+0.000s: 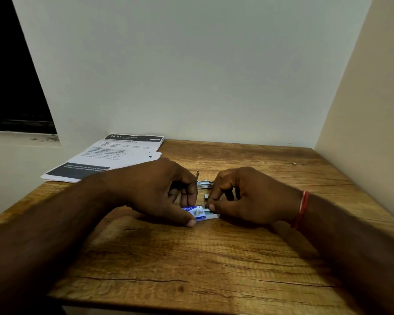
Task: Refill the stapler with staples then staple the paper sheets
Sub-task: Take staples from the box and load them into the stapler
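The blue staple box (197,213) is gripped between the curled thumb and fingers of the left hand (155,189). Its white inner tray (212,215), drawn partly out, is pinched by the right hand (248,198). The stapler (204,184) is seen just beyond both sets of fingertips, and the paper sheets (114,155) well beyond the left knuckles.

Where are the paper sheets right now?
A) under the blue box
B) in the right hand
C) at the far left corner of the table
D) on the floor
C: the paper sheets lie at the far left corner of the table, behind the left hand, which pinches the blue staple box together with the right hand.
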`<state>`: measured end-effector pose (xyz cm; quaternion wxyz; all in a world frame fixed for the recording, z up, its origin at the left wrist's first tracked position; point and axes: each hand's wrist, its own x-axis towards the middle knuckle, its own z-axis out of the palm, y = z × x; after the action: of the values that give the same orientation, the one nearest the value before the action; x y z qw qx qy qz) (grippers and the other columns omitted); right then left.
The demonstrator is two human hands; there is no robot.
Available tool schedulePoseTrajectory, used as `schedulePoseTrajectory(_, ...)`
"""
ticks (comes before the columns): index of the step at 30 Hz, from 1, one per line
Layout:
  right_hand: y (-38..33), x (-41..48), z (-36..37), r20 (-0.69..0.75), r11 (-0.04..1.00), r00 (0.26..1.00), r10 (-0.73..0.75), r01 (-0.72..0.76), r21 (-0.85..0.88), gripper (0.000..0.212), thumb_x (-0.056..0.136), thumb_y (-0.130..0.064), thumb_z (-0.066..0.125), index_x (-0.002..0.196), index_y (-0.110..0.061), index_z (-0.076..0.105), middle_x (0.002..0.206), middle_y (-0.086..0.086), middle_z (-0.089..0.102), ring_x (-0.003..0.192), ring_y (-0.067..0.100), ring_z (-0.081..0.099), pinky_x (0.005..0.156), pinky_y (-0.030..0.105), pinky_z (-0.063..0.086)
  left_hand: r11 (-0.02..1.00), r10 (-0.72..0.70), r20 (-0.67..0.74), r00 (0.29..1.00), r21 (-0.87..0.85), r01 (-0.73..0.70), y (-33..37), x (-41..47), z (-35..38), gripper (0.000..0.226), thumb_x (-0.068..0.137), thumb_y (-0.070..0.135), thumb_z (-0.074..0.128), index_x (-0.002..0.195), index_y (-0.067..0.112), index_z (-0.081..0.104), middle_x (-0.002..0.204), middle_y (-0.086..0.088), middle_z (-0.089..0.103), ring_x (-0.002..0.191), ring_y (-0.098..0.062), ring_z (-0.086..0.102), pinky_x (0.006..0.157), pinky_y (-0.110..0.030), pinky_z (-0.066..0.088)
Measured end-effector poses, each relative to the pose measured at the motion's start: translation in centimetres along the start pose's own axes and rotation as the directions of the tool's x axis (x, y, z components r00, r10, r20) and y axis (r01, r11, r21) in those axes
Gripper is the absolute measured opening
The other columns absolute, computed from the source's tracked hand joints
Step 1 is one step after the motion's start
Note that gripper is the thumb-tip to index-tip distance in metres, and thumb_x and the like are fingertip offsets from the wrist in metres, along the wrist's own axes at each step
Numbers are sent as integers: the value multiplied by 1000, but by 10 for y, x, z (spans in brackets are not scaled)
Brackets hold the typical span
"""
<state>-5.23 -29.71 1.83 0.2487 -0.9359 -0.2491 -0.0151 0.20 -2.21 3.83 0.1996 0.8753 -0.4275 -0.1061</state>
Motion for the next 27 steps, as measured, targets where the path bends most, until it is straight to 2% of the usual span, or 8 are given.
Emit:
schedulePoseTrajectory(3, -1, 0, 1, -5, 1000, 1000, 16, -16, 3, 4, 96, -35, 87, 98, -34, 89, 97, -11, 76, 83, 18, 71, 75, 47, 63, 1000, 8, 2, 1000, 8, -8, 0, 1, 0, 32, 81, 52, 100, 96, 36, 78, 75, 34, 73, 59, 2, 63, 54, -13, 46)
schedulePoseTrajectory(6, -2, 1, 2, 2, 999, 999, 42, -42, 0, 3, 95, -36, 87, 96, -35, 89, 96, -14, 75, 83, 18, 72, 76, 48, 64, 1000, 12, 7, 1000, 15, -12, -1, 0, 0, 32, 81, 52, 100, 96, 36, 78, 74, 35, 73, 59, 3, 64, 53, -12, 45)
schedulePoseTrajectory(12, -4, 2, 4, 26, 996, 1000, 17, -15, -85, 9, 102, -41, 77, 100, -34, 82, 98, -19, 67, 85, 11, 68, 76, 35, 61, 1000, 15, 2, 1000, 19, -15, -3, 1, 0, 32, 82, 52, 100, 98, 36, 78, 75, 36, 73, 60, 5, 64, 54, -12, 46)
schedulePoseTrajectory(16, -2, 0, -3, -17, 998, 1000, -11, 9, -68, 11, 108, -37, 70, 103, -32, 77, 99, -16, 69, 91, 3, 67, 72, 14, 49, 1000, 10, -11, 1000, 25, -9, -5, 1, 0, 33, 81, 55, 99, 100, 37, 79, 83, 31, 77, 63, 2, 66, 55, -13, 47)
schedulePoseTrajectory(19, -1, 0, -8, -96, 1000, 995, 5, -8, -29, 10, 109, -38, 67, 106, -34, 75, 103, -18, 70, 94, -3, 64, 72, 13, 45, 999, 35, -147, 988, 18, -32, -5, 3, 5, 31, 84, 59, 96, 100, 39, 79, 87, 30, 78, 63, 2, 64, 58, -14, 48)
schedulePoseTrajectory(22, 1, 4, -4, -163, 997, 985, 53, -44, 57, 11, 109, -41, 66, 103, -37, 74, 96, -19, 71, 86, -4, 63, 70, 17, 44, 994, 87, -374, 923, -26, -105, -2, 8, 11, 18, 95, 53, 87, 102, 37, 81, 77, 35, 72, 61, 2, 60, 59, -13, 46)
schedulePoseTrajectory(25, 0, 6, 3, -194, 987, 977, 92, -64, 146, 14, 108, -46, 67, 100, -37, 74, 84, -18, 70, 77, 1, 62, 71, 26, 49, 989, 76, -458, 886, -77, -124, 0, 12, 15, 11, 103, 44, 82, 100, 33, 84, 79, 22, 75, 63, -6, 60, 58, -15, 43)
schedulePoseTrajectory(27, 0, 7, 7, -187, 980, 977, 100, -64, 187, 14, 110, -42, 66, 104, -34, 76, 85, -14, 72, 79, 8, 65, 73, 35, 56, 989, 56, -483, 874, -94, -116, 1, 15, 18, 12, 104, 40, 81, 99, 31, 86, 86, 10, 79, 72, -17, 68, 60, -23, 47)
